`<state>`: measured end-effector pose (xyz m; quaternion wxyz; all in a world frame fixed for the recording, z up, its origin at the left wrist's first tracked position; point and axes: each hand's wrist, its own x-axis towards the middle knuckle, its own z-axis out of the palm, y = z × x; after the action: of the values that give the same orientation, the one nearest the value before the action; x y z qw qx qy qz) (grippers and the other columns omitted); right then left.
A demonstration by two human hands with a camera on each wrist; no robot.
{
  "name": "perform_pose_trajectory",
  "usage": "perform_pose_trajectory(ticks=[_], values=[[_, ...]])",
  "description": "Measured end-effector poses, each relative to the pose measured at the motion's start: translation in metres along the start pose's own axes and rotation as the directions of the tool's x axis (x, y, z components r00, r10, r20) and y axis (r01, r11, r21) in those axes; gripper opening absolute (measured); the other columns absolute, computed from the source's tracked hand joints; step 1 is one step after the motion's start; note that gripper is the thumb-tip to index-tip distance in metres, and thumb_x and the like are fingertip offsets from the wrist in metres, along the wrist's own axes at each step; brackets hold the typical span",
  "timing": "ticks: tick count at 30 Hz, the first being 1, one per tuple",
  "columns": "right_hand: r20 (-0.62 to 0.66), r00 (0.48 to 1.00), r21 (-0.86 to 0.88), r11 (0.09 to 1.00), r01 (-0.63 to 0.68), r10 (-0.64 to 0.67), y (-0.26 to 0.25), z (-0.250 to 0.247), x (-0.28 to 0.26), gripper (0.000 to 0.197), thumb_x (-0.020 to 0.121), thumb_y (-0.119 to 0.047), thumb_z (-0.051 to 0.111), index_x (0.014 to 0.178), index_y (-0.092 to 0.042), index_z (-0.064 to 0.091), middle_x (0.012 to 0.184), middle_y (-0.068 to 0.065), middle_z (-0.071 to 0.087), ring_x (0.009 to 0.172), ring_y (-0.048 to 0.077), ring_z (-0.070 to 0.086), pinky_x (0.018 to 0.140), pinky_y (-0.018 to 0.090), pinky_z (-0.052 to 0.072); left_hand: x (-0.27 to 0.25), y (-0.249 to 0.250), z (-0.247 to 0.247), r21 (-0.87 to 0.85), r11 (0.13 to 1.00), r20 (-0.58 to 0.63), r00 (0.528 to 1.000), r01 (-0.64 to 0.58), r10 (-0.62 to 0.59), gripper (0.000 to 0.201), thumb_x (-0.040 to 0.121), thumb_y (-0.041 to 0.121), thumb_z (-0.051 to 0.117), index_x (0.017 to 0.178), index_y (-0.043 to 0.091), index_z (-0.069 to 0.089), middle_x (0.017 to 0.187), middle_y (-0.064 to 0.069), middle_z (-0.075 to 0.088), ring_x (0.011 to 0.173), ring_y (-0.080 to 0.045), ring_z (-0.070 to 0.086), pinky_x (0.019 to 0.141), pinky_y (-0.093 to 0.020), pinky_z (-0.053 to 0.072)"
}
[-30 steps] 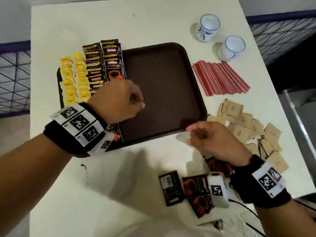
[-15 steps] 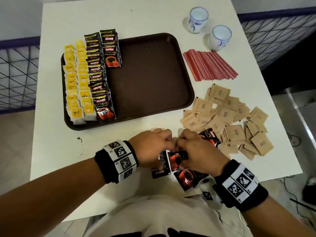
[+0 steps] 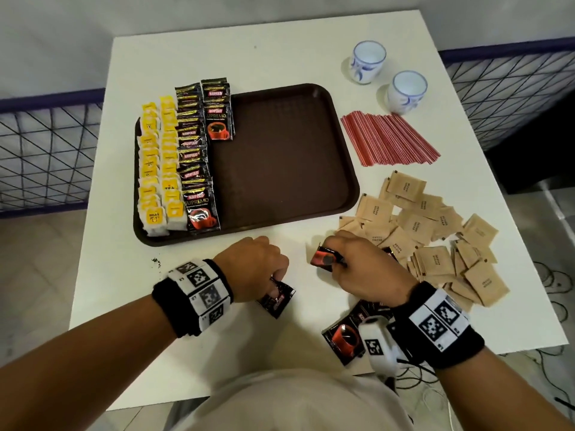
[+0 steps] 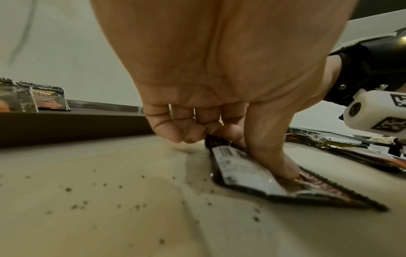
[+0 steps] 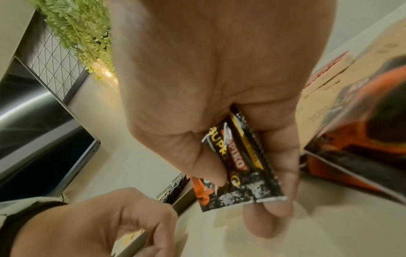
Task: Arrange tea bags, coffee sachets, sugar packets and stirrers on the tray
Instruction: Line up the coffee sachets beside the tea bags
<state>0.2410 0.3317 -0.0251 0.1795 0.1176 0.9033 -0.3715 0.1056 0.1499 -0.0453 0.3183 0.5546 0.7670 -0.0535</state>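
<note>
A brown tray [image 3: 280,169] holds rows of yellow tea bags [image 3: 158,169] and black coffee sachets [image 3: 196,157] along its left side. My left hand [image 3: 264,272] is near the table's front edge, its thumb and curled fingers pinching a black coffee sachet [image 3: 277,300] [image 4: 252,173] that lies on the table. My right hand [image 3: 357,265] holds another coffee sachet [image 3: 323,256] [image 5: 237,167] lifted off the table, between thumb and fingers. More loose sachets [image 3: 345,334] lie under my right wrist.
Brown sugar packets [image 3: 435,237] lie in a heap right of the tray. Red stirrers [image 3: 385,138] lie behind them, with two white-and-blue cups [image 3: 367,62] further back. Dark crumbs [image 3: 155,261] speck the white table [image 3: 124,275] in front of the tray.
Both hands drew back from the tray to the loose sachets at the table's front. They have since parted, each with a sachet, the right one lifted.
</note>
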Motion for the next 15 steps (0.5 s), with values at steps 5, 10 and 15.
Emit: perform_pose_trajectory(ticks=[5, 10, 15], values=[[-0.069, 0.995, 0.122, 0.991, -0.056, 0.065, 0.0, -0.009, 0.007, 0.025, 0.087, -0.009, 0.066, 0.106, -0.024, 0.061, 0.092, -0.009, 0.065, 0.081, 0.007, 0.06, 0.072, 0.023, 0.048, -0.003, -0.013, -0.001, -0.074, 0.997, -0.042, 0.999, 0.009, -0.013, 0.02, 0.081, 0.045, 0.07, 0.083, 0.027, 0.062, 0.087, 0.013, 0.051, 0.091, -0.01, 0.047, 0.078, -0.029, 0.041], [-0.179, 0.978, 0.331, 0.943, -0.042, 0.106, 0.003, -0.012, 0.013, 0.031, 0.079, -0.012, 0.08, 0.095, -0.028, 0.06, 0.086, -0.007, 0.07, 0.081, 0.007, 0.066, 0.074, 0.028, 0.055, -0.012, -0.02, -0.016, -0.318, 0.948, -0.104, 0.995, -0.035, 0.002, 0.018, 0.084, 0.037, 0.067, 0.078, 0.025, 0.056, 0.084, 0.013, 0.054, 0.083, -0.006, 0.052, 0.076, -0.03, 0.047], [-0.225, 0.962, 0.407, 0.912, -0.05, 0.153, 0.0, -0.013, 0.026, 0.019, 0.079, -0.013, 0.081, 0.081, -0.025, 0.065, 0.079, -0.004, 0.073, 0.073, 0.014, 0.069, 0.071, 0.035, 0.056, -0.012, -0.023, -0.032, -0.531, 0.846, -0.282, 0.951, -0.044, -0.127, 0.023, 0.095, 0.028, 0.056, 0.078, 0.024, 0.04, 0.059, 0.005, 0.053, 0.051, -0.01, 0.052, 0.052, -0.03, 0.045]])
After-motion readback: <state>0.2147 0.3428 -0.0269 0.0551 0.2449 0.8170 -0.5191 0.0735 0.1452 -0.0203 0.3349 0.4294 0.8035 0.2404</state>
